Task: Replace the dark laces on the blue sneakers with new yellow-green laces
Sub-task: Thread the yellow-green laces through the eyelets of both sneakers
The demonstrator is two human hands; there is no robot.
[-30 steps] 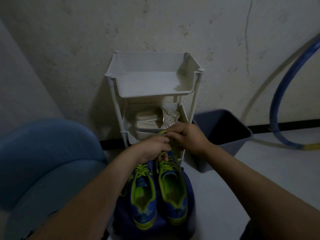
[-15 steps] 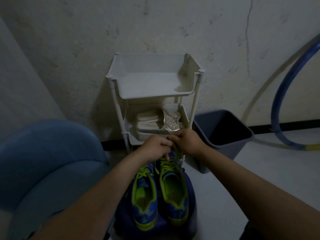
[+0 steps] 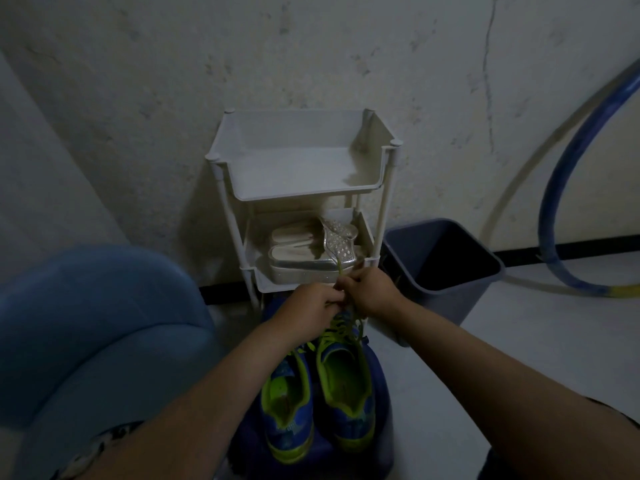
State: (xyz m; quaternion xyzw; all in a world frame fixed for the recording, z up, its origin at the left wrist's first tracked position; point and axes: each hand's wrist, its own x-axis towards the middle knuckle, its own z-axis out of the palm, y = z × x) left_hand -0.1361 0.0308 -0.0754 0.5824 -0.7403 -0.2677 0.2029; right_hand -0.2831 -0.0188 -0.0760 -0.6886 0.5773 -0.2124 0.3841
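Two blue sneakers with yellow-green lining stand side by side on a dark blue surface below me, the left sneaker (image 3: 287,407) and the right sneaker (image 3: 346,393). Yellow-green lace (image 3: 341,329) runs across the right sneaker's eyelets and up between my hands. My left hand (image 3: 308,306) and my right hand (image 3: 370,292) meet above the right sneaker's toe end, both with curled fingers pinching the lace. A short lace end sticks up above my right hand. The toes of both sneakers are hidden by my hands.
A white tiered rack (image 3: 304,199) stands against the wall, with pale sandals (image 3: 311,251) on its lower shelf. A dark bin (image 3: 440,271) sits to its right, a blue hoop (image 3: 561,188) leans on the wall, and a blue cushioned seat (image 3: 90,334) is at left.
Both hands have moved slightly down and closer to the right sneaker while staying together on the lace. The sneakers have not moved.
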